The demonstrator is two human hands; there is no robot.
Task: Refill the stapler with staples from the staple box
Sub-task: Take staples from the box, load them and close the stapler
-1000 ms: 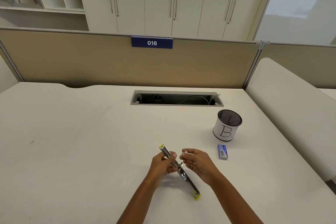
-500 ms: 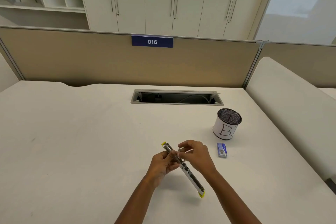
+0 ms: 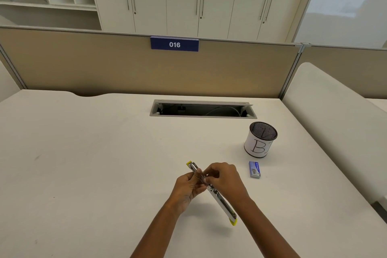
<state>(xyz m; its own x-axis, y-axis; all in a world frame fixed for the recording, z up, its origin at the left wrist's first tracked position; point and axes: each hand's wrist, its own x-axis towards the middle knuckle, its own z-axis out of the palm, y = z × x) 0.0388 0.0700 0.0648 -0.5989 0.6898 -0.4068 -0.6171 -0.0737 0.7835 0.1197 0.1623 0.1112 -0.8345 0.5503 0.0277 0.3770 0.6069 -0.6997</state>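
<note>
The number "016" is printed in white on a dark blue rectangular sign [image 3: 174,44] fixed to the top edge of the beige partition panel [image 3: 83,65]. Below and to the right of that sign, a large handwritten "B" is seen on the white paper wrap of a black mesh cylindrical cup [image 3: 260,142]. Print on the small blue staple box [image 3: 254,169] near the cup is too small to be read.

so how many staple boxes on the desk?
1. The staple box lies flat on the desk, right of the right hand, in front of the mesh cup. The cup's inside isn't fully visible.

Opened stapler [image 3: 219,199] — blue staple box [image 3: 254,169] nearby
</note>
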